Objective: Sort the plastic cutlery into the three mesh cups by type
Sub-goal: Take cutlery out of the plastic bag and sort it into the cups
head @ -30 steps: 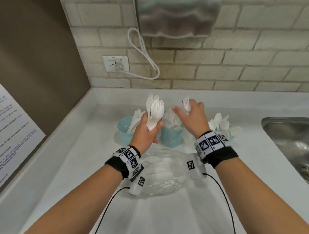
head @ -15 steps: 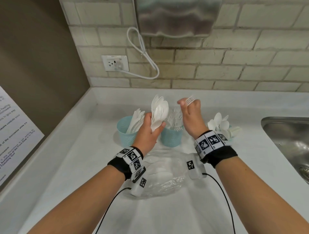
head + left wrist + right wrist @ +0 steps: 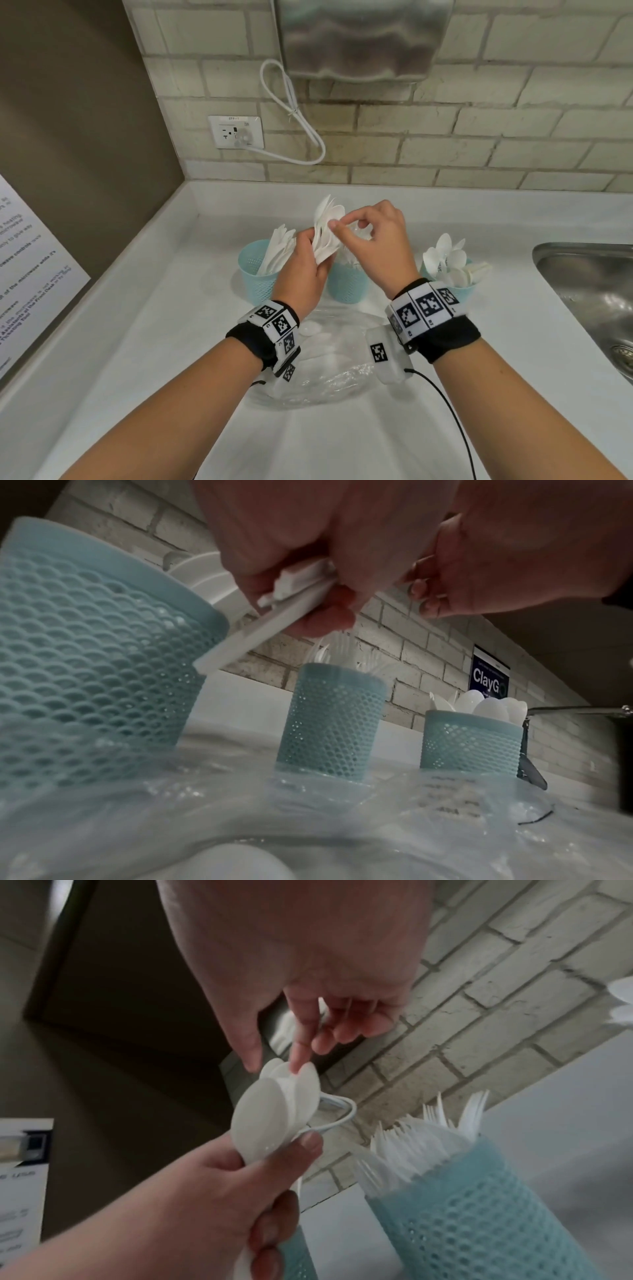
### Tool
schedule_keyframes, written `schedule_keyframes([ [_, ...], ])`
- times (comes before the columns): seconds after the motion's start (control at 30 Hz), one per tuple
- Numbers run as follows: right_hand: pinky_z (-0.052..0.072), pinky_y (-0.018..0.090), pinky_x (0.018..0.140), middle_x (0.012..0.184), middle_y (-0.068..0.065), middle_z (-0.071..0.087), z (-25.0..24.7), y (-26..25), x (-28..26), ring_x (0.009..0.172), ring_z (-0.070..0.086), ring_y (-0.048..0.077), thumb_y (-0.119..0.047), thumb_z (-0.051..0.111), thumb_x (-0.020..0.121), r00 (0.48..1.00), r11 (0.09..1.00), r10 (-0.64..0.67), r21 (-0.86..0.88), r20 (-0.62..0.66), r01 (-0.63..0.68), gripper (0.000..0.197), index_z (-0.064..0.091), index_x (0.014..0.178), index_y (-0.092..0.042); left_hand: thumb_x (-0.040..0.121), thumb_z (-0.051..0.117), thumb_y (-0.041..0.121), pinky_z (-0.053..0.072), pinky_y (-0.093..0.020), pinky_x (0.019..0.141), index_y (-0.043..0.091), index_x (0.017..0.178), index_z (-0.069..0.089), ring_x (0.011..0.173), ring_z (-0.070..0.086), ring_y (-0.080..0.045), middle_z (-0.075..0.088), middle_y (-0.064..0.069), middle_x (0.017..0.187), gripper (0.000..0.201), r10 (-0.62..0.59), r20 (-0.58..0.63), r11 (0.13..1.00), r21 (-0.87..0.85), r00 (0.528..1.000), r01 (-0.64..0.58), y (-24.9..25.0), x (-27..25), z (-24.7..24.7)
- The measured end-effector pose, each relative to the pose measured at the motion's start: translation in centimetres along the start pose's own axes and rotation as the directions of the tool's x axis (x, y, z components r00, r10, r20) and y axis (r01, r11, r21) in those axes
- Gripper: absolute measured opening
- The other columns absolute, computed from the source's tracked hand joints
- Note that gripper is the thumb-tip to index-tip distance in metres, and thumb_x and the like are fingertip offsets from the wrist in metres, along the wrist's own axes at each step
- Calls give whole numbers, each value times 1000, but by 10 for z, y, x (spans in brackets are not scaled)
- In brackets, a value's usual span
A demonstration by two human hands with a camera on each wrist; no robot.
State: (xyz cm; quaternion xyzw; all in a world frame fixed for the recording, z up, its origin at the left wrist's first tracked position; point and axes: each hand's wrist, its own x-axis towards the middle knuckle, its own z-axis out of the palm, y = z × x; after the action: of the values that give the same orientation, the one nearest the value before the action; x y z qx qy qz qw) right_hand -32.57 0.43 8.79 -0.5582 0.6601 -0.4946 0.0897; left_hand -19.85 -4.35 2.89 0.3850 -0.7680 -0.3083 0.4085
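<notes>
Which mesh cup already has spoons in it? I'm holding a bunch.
The right-hand mesh cup, nearest the sink: rounded bowls stick out. The other two hold knives and forks.

White countertop (image 3: 164,342) bearing three mesh cups (image 3: 259,274) in a row behind a clear plastic bag (image 3: 329,377)

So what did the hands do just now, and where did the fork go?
The right hand no longer holds the fork it held before; it moved left to the bunch of spoons, and its fingers now touch the top bowl. Where the fork went is not shown for sure. The left hand gripped the bunch throughout. The three mesh cups stayed put.
</notes>
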Motion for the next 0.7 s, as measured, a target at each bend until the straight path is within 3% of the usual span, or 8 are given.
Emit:
schedule_keyframes([
  [0.1, 37, 22, 88, 93, -3, 45, 4, 0, -1, 102, 43, 14, -41, 68, 81, 997, 994, 35, -106, 67, -27, 32, 70, 106, -22, 93, 56, 18, 50, -37, 89, 16, 128, 35, 100, 59, -17, 55, 1, 111, 41, -11, -10, 998, -57, 1000, 11, 1, 0, 2],
  [0.2, 38, 21, 82, 94, -3, 47, 5, 0, -1, 92, 50, 10, -31, 68, 82, 994, 995, 90, -38, 69, -87, 24, 72, 103, -20, 89, 61, 15, 53, -37, 80, 22, 123, 37, 94, 60, -16, 57, 2, 107, 41, -42, -17, 991, -131, 999, 39, 2, 0, 4],
  [0.3, 37, 16, 71, 93, -3, 53, 3, -4, 0, 71, 46, 1, -25, 65, 84, 997, 997, 75, 1, 10, -75, 15, 72, 95, -18, 86, 65, 25, 55, -43, 74, 33, 114, 38, 90, 62, -18, 59, 6, 102, 40, -102, -6, 975, -197, 995, 99, 4, 2, 6],
  [0.4, 36, 7, 65, 92, -3, 57, -4, -13, 1, 71, 48, 5, -21, 59, 89, 994, 1000, -15, 21, -108, 17, 9, 67, 91, -17, 82, 68, 34, 56, -44, 73, 41, 108, 44, 88, 64, -19, 62, 5, 98, 36, -122, -3, 961, -250, 992, 118, 8, 5, 9],
  [0.5, 41, 7, 62, 84, -13, 58, -20, -29, 5, 67, 52, 2, -19, 52, 94, 969, 985, -29, 157, -247, 69, 6, 57, 92, -22, 88, 64, 28, 56, -34, 62, 34, 109, 49, 85, 62, -18, 63, 3, 100, 26, -129, 28, 948, -290, 991, 131, 11, 6, 9],
  [0.57, 45, 11, 62, 84, -15, 59, -36, -40, 8, 69, 58, 9, -18, 51, 95, 940, 954, -67, 255, -335, 159, 8, 56, 93, -23, 92, 60, 27, 50, -22, 51, 30, 113, 47, 79, 59, -12, 61, 7, 98, 25, -144, 33, 940, -308, 989, 147, 10, 5, 8],
  [0.7, 48, 16, 63, 99, 9, 63, -55, -34, 17, 74, 62, 21, -13, 51, 94, 873, 920, -156, 253, -461, 298, 18, 60, 102, -25, 92, 57, 34, 46, -16, 47, 30, 116, 47, 70, 53, -8, 59, 8, 90, 26, -223, 6, 912, -353, 975, 211, 7, 4, 4],
])
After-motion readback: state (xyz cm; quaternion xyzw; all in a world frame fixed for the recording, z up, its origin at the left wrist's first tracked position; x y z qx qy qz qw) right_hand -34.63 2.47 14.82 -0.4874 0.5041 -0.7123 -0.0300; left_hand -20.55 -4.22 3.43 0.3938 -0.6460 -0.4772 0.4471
